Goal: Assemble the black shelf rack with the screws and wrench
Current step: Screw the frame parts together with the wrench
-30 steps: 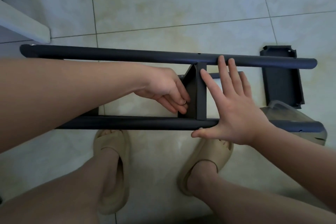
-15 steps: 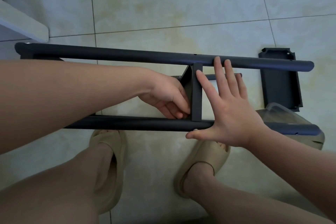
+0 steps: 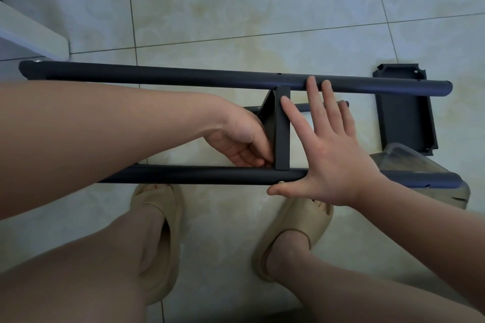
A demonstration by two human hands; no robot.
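The black rack frame lies on its side over the tiled floor, with a far tube [image 3: 183, 77] and a near tube [image 3: 183, 174] running left to right. A black shelf panel [image 3: 283, 134] stands edge-on between them. My left hand [image 3: 236, 139] reaches inside the frame, and its curled fingertips pinch at the corner where the panel meets the near tube. What they pinch is hidden there. My right hand [image 3: 333, 155] lies flat with straight fingers spanning both tubes. Its thumb presses under the near tube beside a small screw head [image 3: 281, 182].
A second black shelf panel [image 3: 404, 118] lies on the floor at the right, next to a clear plastic container [image 3: 409, 162]. Another tube [image 3: 301, 107] shows below the frame. My feet in beige sandals [image 3: 157, 217] stand under it. A white furniture leg [image 3: 34, 37] is at far left.
The left fingers, with a small shiny ring-like piece at their tips a second ago, have pushed down into the panel's lower corner, hiding it. The right hand has stayed flat on the tubes.
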